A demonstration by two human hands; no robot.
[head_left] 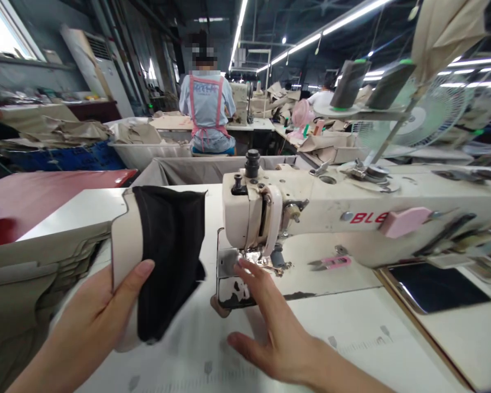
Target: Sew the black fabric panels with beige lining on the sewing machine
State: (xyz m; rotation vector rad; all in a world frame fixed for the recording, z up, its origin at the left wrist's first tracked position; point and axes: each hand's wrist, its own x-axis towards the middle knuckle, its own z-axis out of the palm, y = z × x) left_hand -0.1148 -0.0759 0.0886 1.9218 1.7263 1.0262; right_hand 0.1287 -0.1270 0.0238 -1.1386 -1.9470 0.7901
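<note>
My left hand (pixel 102 305) grips a fabric piece (pixel 167 256), black on one face with a beige band along its left edge. The thumb lies over the band, and the piece is lifted above the white table (pixel 196 355). My right hand (pixel 274 322) holds nothing; its fingers are apart, with the fingertips beside the needle area of a white sewing machine (pixel 249 213). Whether they touch the machine I cannot tell. Pink-handled thread snips (pixel 331 263) lie on the machine bed to the right.
Stacked beige fabric pieces (pixel 20 305) stand at the left. A dark-screened phone (pixel 437 286) lies at the right. Behind the machine is a cloth-lined bin (pixel 180 172); a person (pixel 208 103) sits beyond it. Thread cones (pixel 349 82) and a fan (pixel 425 120) stand at back right.
</note>
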